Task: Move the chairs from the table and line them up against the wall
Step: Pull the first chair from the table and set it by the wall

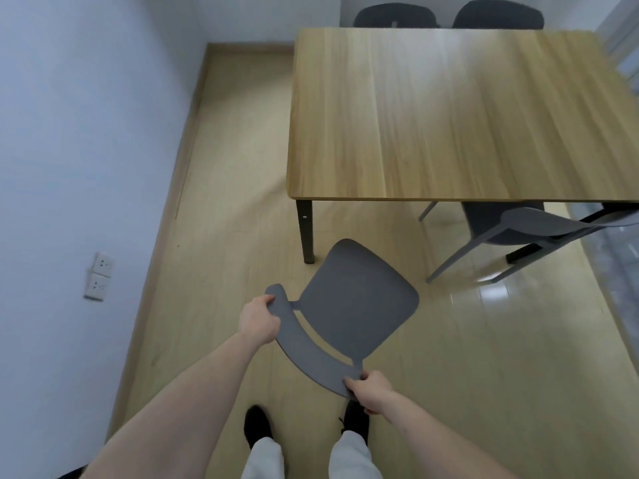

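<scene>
Near the table, grey chair, backrest ends held by left hand, right hand

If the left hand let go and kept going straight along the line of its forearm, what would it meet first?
Probably the near table leg. The left hand grips the held chair's backrest end, and its forearm points up and right towards that leg, though depth is unclear and it might pass over bare floor.

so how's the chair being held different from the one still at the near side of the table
The held chair stands clear of the table, turned at an angle; the near-side chair has its seat tucked under the tabletop. The left hand and right hand grip the held chair's backrest ends; nobody touches the near-side chair. The held chair's legs are hidden; the near-side chair's show. Both are grey with curved backrests.
</scene>
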{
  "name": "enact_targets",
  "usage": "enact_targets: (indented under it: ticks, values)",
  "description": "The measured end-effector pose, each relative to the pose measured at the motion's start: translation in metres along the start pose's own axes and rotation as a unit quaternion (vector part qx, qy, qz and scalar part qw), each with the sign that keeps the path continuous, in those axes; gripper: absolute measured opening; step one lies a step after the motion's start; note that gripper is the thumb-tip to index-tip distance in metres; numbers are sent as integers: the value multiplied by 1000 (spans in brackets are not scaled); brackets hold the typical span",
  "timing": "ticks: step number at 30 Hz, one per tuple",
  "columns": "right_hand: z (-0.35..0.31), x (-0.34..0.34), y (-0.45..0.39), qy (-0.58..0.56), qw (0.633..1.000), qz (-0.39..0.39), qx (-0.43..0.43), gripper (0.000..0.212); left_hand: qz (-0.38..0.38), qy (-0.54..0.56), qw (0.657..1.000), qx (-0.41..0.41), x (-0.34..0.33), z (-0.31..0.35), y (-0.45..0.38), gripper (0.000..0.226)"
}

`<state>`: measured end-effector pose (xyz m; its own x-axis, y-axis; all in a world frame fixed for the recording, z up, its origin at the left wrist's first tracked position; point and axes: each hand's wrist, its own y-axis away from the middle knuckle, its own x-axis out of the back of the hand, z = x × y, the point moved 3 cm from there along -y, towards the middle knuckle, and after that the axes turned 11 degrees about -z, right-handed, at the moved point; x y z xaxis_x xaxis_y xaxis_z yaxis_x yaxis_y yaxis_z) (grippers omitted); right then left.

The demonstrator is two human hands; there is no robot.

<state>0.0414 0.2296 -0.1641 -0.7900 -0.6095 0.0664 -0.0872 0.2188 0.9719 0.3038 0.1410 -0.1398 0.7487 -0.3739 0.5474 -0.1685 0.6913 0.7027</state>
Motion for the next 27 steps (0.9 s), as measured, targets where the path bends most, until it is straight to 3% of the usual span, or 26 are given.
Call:
enact_targets:
  ticks: [12, 18, 23, 27]
  values:
    - [-82, -168, -8, -71, 997, -24, -3, 51, 7, -82, 997, -12, 131, -97, -17, 59]
    - [-111, -225, -17, -72, 997, -39, -9, 63, 18, -92, 996, 12, 175, -137, -14, 58]
    - [-116, -272, -38, -45, 998, -41, -23, 85, 23, -112, 993, 27, 199, -175, -11, 58]
    - [-135, -314, -28, -61, 996, -54, -33, 76, 9, -113, 993, 28, 223, -206, -12, 61]
